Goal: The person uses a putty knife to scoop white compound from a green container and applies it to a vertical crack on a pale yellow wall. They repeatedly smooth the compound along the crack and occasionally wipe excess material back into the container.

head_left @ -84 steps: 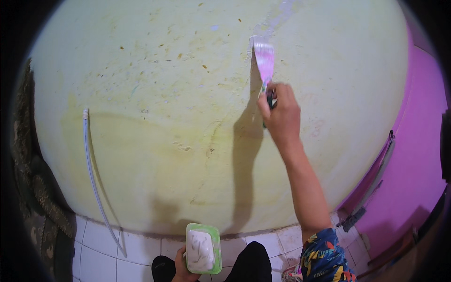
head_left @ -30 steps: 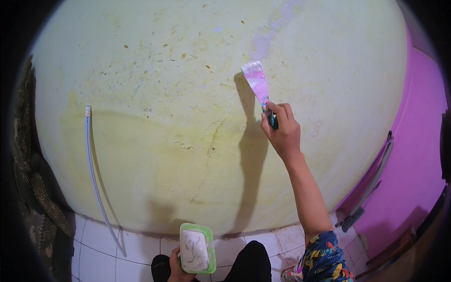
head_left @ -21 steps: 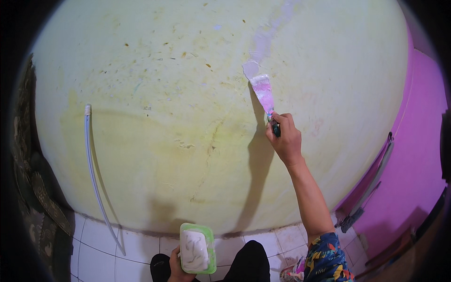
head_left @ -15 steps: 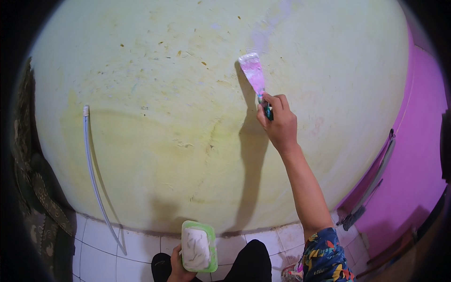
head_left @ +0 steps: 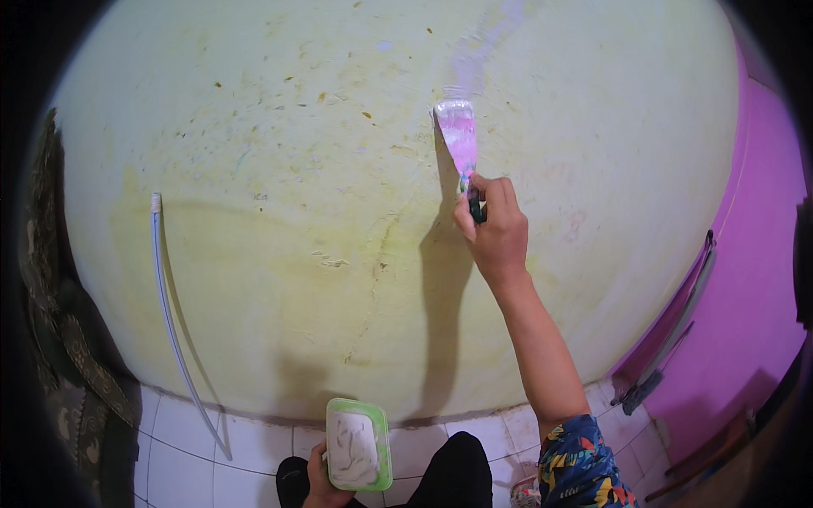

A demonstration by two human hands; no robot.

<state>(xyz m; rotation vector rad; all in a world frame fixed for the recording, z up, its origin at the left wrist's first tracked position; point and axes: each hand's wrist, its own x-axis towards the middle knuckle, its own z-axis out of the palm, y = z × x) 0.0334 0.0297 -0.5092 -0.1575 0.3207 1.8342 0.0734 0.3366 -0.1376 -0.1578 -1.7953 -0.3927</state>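
My right hand (head_left: 495, 222) is closed round the dark handle of a putty knife (head_left: 459, 140). Its wide blade, smeared with white and pinkish paste, points up, with the tip against or very near the pale yellow-green wall (head_left: 339, 229). Just above the blade a streak of pale lilac-white filler (head_left: 478, 63) runs up the wall. Low down, my left hand (head_left: 322, 481) grips the left side of a green plastic tub (head_left: 384, 461). White paste (head_left: 351, 449) with grey furrows lies in the tub. A crack (head_left: 378, 279) runs down the wall below the knife.
A thin pale pipe (head_left: 163, 288) leans on the wall at the left. Patterned dark fabric (head_left: 72, 372) lines the left edge. A pink-purple wall (head_left: 720, 339) stands at the right, with a grey long-handled thing (head_left: 677, 330) leaning there. White floor tiles (head_left: 254, 440) lie below.
My right hand and the putty knife have shifted slightly; the blade has come a little down and right and stands more upright. The left hand and the tub have barely moved.
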